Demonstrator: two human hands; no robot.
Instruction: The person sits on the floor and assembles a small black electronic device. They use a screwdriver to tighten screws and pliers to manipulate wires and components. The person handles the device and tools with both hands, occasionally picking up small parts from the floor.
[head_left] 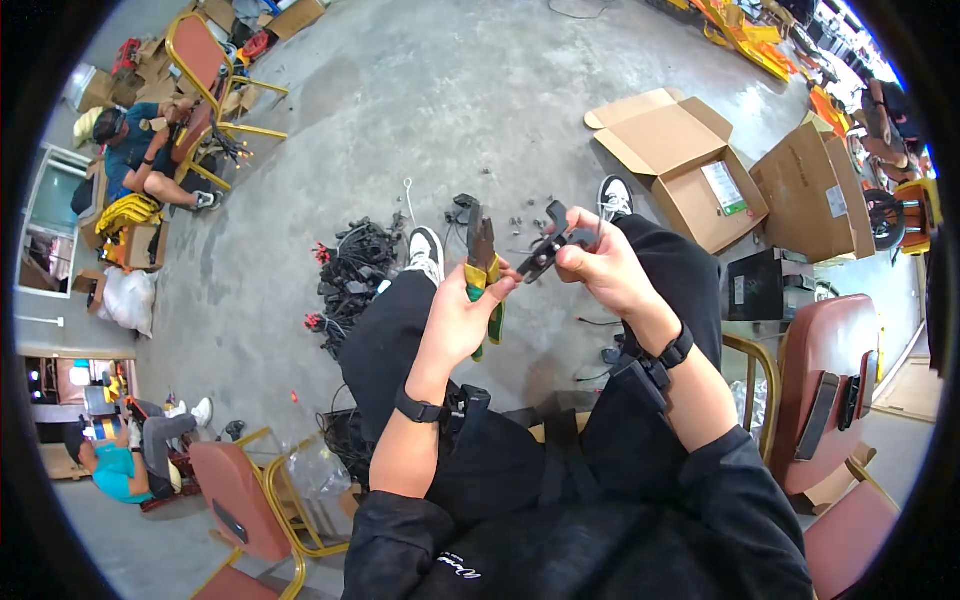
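My left hand [464,318] is closed around a pair of pliers [482,245] with worn steel jaws and yellow-and-green grips. The jaws point away from me and are apart from the black part. In my right hand [608,268], between thumb and fingers, is a black angular part [545,256] with a hooked upper end; its exact kind I cannot tell. The left fingertips reach the lower end of this part. Below on the floor, left of my shoe, lies a heap of black cabled parts [355,265] with a few red bits.
Small pieces [517,222] are scattered on the concrete floor between my shoes. An open cardboard box [690,165] stands at the right, with a black box [765,285] nearer. Red chairs [835,370] flank me. Two people sit at the left; another person is at the far right.
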